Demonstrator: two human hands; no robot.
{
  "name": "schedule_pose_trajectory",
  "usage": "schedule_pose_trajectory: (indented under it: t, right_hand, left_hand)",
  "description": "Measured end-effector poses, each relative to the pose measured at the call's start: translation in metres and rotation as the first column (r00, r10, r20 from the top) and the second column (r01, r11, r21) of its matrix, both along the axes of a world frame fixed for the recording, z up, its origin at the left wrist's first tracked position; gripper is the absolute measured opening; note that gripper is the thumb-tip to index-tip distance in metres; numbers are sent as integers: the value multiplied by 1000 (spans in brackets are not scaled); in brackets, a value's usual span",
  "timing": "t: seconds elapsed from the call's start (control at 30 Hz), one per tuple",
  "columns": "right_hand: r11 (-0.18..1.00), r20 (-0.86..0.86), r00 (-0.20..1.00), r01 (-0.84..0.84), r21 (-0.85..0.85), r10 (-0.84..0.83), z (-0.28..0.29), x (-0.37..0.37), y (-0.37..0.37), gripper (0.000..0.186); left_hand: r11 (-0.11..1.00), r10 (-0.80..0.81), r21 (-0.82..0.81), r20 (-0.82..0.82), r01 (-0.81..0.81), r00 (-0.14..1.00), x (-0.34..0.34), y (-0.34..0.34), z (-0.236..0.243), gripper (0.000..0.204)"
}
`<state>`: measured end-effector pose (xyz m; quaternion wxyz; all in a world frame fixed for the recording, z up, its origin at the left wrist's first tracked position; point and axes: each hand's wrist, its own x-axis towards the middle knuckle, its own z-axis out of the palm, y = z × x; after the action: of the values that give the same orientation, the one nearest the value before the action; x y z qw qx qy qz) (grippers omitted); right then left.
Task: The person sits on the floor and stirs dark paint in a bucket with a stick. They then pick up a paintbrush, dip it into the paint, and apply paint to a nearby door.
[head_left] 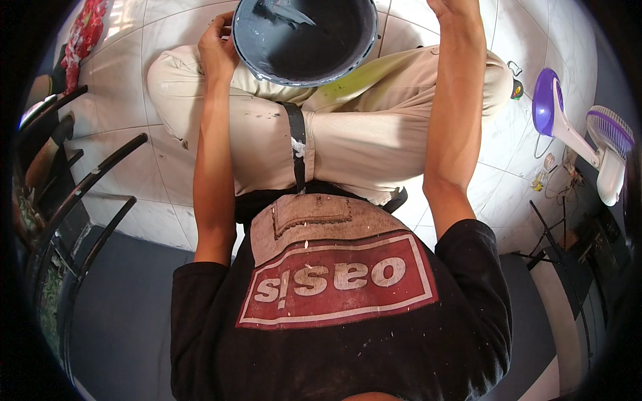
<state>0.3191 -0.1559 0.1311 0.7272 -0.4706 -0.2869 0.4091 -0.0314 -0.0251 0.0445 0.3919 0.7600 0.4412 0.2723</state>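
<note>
A round bucket (364, 63) of dark grey paint (314, 53) sits at the top of the head view, in front of my crossed legs. A paler blue-grey streak lies in the paint near the far side; I cannot make out whether it is a tool or a smear. My left hand (219, 48) grips the bucket's left side, with its fingers bent against the wall just below the rim. To the right of the bucket, my right hand (449, 5) is mostly cut off by the top edge. Its fingers, and anything in them, are hidden.
White floor tiles (120, 93) surround my legs. On the right stand a purple-and-white fan (608, 144) and a purple-backed device (547, 100), with thin wires (568, 177) nearby. Black metal bars (100, 170) rise on the left, below a red cloth (83, 33).
</note>
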Motion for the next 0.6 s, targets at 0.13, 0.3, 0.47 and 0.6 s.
schedule_pose_trajectory:
  t: [0.13,0.3,0.47,0.6]
  right_hand:
    - [998,15,999,47,-32,-46,-2,3,1,26]
    - [994,16,998,64,-88,-63,11,-2,-2,24]
    - [999,14,1000,25,-42,-24,15,-5,-1,23]
    - [997,415,906,-67,-49,81,48,-39,-3,29]
  left_hand:
    - [1000,-1,-7,8,2,1000,-2,0,-2,27]
    - [999,-11,34,-32,12,999,1,-2,5,26]
    - [1000,11,-16,2,-11,1000,2,-1,4,26]
    - [1000,4,23,-11,-3,1000,0,0,-1,25]
